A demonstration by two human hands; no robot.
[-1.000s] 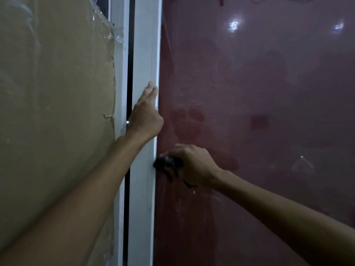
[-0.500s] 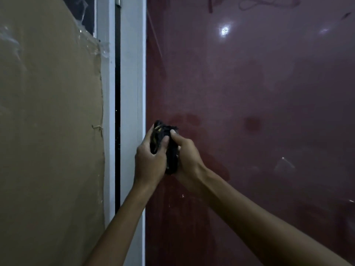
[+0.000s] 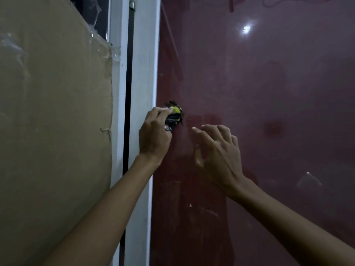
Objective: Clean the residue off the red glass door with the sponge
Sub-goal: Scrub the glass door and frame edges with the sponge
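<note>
Left hand [image 3: 153,139]: fingers [image 3: 159,114] curled round the sponge [image 3: 174,117], gripping it from the left side. Thumb hidden behind the hand, can't tell where it sits. Sponge is dark and ragged with a yellow patch showing at the top, bunched up in the grip. It sits at the left edge of the red glass door [image 3: 269,112], just beside the white frame [image 3: 144,93]. Looks pressed against the glass, but contact itself can't be confirmed from this angle.

Right hand [image 3: 217,154]: fingers [image 3: 211,131] loosely spread and slightly bent, holding nothing. Back of the hand faces the camera, fingertips pointing up and left toward the sponge, a small gap between them. Can't tell whether the fingertips touch the glass or float just off it.

Both forearms come in from the bottom of the view, the left one crossing the white frame, the right one across the lower right of the glass.

Glass: dull red, hazy, with faint smears and pale specks below the hands and a darker blotch to the right of the right hand. Bright light reflection [image 3: 246,28] upper right, smaller glint lower right.

Left of the frame: a dark vertical gap, then a second white strip, then a brown cardboard sheet [image 3: 53,112] under crinkled clear plastic film [image 3: 99,43], torn at the top corner.
</note>
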